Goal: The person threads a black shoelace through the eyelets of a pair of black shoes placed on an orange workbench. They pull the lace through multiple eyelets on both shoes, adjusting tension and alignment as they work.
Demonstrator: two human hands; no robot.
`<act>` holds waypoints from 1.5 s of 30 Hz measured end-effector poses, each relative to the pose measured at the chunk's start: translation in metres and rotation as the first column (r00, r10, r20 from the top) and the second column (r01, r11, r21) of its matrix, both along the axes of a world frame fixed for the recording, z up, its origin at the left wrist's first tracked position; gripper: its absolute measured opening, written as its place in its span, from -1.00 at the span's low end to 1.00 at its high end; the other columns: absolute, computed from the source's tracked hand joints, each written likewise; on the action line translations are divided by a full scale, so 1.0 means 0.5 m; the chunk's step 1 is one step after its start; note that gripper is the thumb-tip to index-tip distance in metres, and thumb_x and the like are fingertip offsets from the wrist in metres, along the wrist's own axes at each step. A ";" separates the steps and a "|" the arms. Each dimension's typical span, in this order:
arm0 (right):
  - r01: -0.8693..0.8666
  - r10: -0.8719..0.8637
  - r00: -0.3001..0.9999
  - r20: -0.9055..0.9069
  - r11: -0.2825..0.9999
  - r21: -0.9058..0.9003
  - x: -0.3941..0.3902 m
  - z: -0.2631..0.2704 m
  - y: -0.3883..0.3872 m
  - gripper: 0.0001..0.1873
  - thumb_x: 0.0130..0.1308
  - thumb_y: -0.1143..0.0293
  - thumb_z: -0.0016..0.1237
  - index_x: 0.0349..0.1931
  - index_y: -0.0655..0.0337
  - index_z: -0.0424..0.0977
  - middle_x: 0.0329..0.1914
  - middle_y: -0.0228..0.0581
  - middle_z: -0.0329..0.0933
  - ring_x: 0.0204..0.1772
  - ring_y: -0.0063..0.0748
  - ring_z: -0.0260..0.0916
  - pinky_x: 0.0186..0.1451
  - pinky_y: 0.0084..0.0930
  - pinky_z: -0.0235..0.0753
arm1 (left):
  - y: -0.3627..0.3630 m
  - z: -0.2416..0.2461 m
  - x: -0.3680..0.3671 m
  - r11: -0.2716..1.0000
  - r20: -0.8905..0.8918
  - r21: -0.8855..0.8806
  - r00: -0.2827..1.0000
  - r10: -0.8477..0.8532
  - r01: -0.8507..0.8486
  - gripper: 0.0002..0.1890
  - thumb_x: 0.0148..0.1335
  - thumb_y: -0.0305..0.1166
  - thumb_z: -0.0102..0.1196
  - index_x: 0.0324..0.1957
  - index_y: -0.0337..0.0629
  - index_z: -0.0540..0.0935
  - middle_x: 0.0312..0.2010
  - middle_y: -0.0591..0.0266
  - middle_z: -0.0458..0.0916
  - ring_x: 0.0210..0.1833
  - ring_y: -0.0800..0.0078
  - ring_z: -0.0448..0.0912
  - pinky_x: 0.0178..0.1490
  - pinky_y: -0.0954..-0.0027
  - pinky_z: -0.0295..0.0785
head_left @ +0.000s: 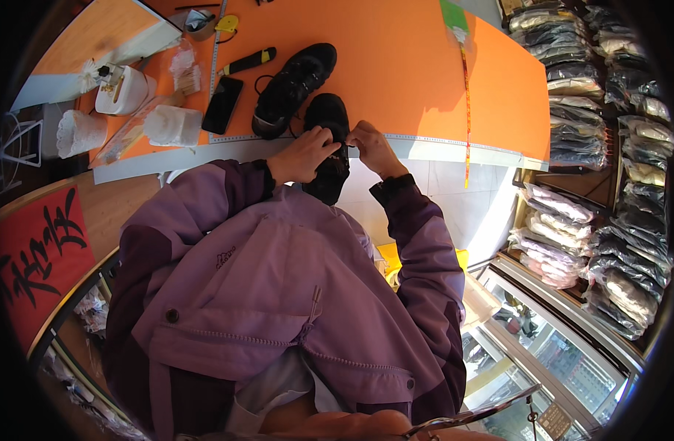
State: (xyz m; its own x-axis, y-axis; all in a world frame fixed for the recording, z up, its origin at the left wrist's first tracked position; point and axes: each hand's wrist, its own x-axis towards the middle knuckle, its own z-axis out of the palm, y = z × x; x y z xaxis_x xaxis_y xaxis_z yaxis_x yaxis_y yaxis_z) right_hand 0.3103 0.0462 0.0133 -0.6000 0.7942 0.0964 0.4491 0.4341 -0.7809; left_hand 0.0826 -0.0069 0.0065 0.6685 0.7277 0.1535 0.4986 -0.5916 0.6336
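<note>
A black lace-up shoe (327,112) points away from me, its heel reaching past the table's front edge towards my lap. My left hand (305,154) lies over its upper with curled fingers; whether they grip a lace is hidden. At the shoe's right side, my right hand (371,146) pinches a small dark piece that looks like lace. The matching black shoe (294,88) rests on the orange tabletop (392,71), just left of and beyond the first, with a loose lace loop beside it.
Left of the shoes lie a black phone (222,105) and a utility knife (249,61). Behind them are a yellow tape measure (227,23) and a tape roll (199,25). A patterned stick (467,110) overhangs the front edge at right. Bagged garments (577,132) fill shelves beyond.
</note>
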 end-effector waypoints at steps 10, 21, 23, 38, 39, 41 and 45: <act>0.057 -0.057 0.998 0.003 0.992 -0.113 0.002 -0.006 -0.002 -0.86 0.12 0.73 0.02 -0.34 0.31 0.55 -0.39 -0.10 0.48 -0.23 -0.03 0.51 -0.16 -0.29 0.49 | -0.001 -0.009 0.000 1.000 0.034 0.001 0.999 0.003 -0.003 -0.29 -0.29 -0.63 0.22 0.11 -0.41 0.53 -0.09 0.07 0.34 0.01 0.10 0.32 0.08 0.27 0.35; 0.151 -0.140 0.982 0.129 0.985 -0.080 -0.018 -0.023 -0.010 -0.91 0.18 0.67 -0.01 -0.33 0.33 0.51 -0.29 -0.06 0.50 -0.16 0.02 0.51 -0.12 -0.28 0.48 | -0.002 -0.011 0.001 1.000 0.038 -0.005 0.999 0.010 -0.010 -0.28 -0.28 -0.60 0.26 0.12 -0.39 0.52 -0.06 0.07 0.34 0.03 0.10 0.33 0.10 0.25 0.35; 0.168 -0.155 0.978 0.141 0.982 -0.090 -0.017 -0.034 -0.011 -0.93 0.19 0.65 -0.01 -0.33 0.33 0.52 -0.28 -0.04 0.51 -0.14 0.03 0.50 -0.09 -0.27 0.48 | -0.002 -0.013 0.001 1.000 0.029 0.000 1.000 0.010 -0.010 -0.28 -0.28 -0.60 0.26 0.12 -0.39 0.52 -0.06 0.07 0.34 0.04 0.10 0.32 0.10 0.25 0.35; 0.224 -0.176 0.966 0.188 0.935 -0.275 -0.038 -0.039 0.007 -0.89 0.09 0.49 0.04 -0.47 0.36 0.58 -0.51 0.04 0.58 -0.38 0.00 0.58 -0.26 -0.26 0.54 | -0.006 -0.022 0.003 1.000 0.027 -0.015 1.000 0.000 0.000 -0.28 -0.28 -0.57 0.31 0.12 -0.35 0.51 -0.02 0.04 0.35 0.11 0.07 0.31 0.18 0.23 0.34; 0.245 -0.197 0.959 0.203 0.937 -0.250 -0.045 -0.037 -0.001 -0.89 0.09 0.48 0.06 -0.46 0.36 0.58 -0.51 0.04 0.58 -0.39 -0.03 0.58 -0.27 -0.28 0.54 | -0.006 -0.023 0.002 1.000 0.041 -0.022 0.999 0.004 -0.003 -0.29 -0.28 -0.57 0.31 0.11 -0.35 0.51 -0.02 0.04 0.35 0.11 0.07 0.32 0.19 0.22 0.34; 0.249 -0.218 0.960 0.178 0.952 -0.178 -0.054 -0.037 -0.015 -0.89 0.08 0.47 0.09 -0.46 0.35 0.59 -0.52 0.02 0.58 -0.42 -0.09 0.58 -0.30 -0.32 0.54 | -0.006 -0.024 0.001 0.999 0.062 -0.031 0.998 0.012 -0.011 -0.32 -0.27 -0.57 0.31 0.08 -0.33 0.51 -0.02 0.03 0.35 0.12 0.05 0.32 0.21 0.21 0.34; 0.309 -0.292 0.950 0.109 0.926 -0.218 -0.047 -0.039 -0.026 -0.90 0.04 0.49 0.13 -0.44 0.33 0.61 -0.48 0.05 0.59 -0.32 0.00 0.61 -0.22 -0.24 0.57 | -0.007 -0.025 0.000 0.999 0.085 -0.035 0.996 0.020 -0.017 -0.35 -0.27 -0.57 0.31 0.03 -0.30 0.50 -0.02 0.02 0.35 0.12 0.03 0.32 0.21 0.19 0.34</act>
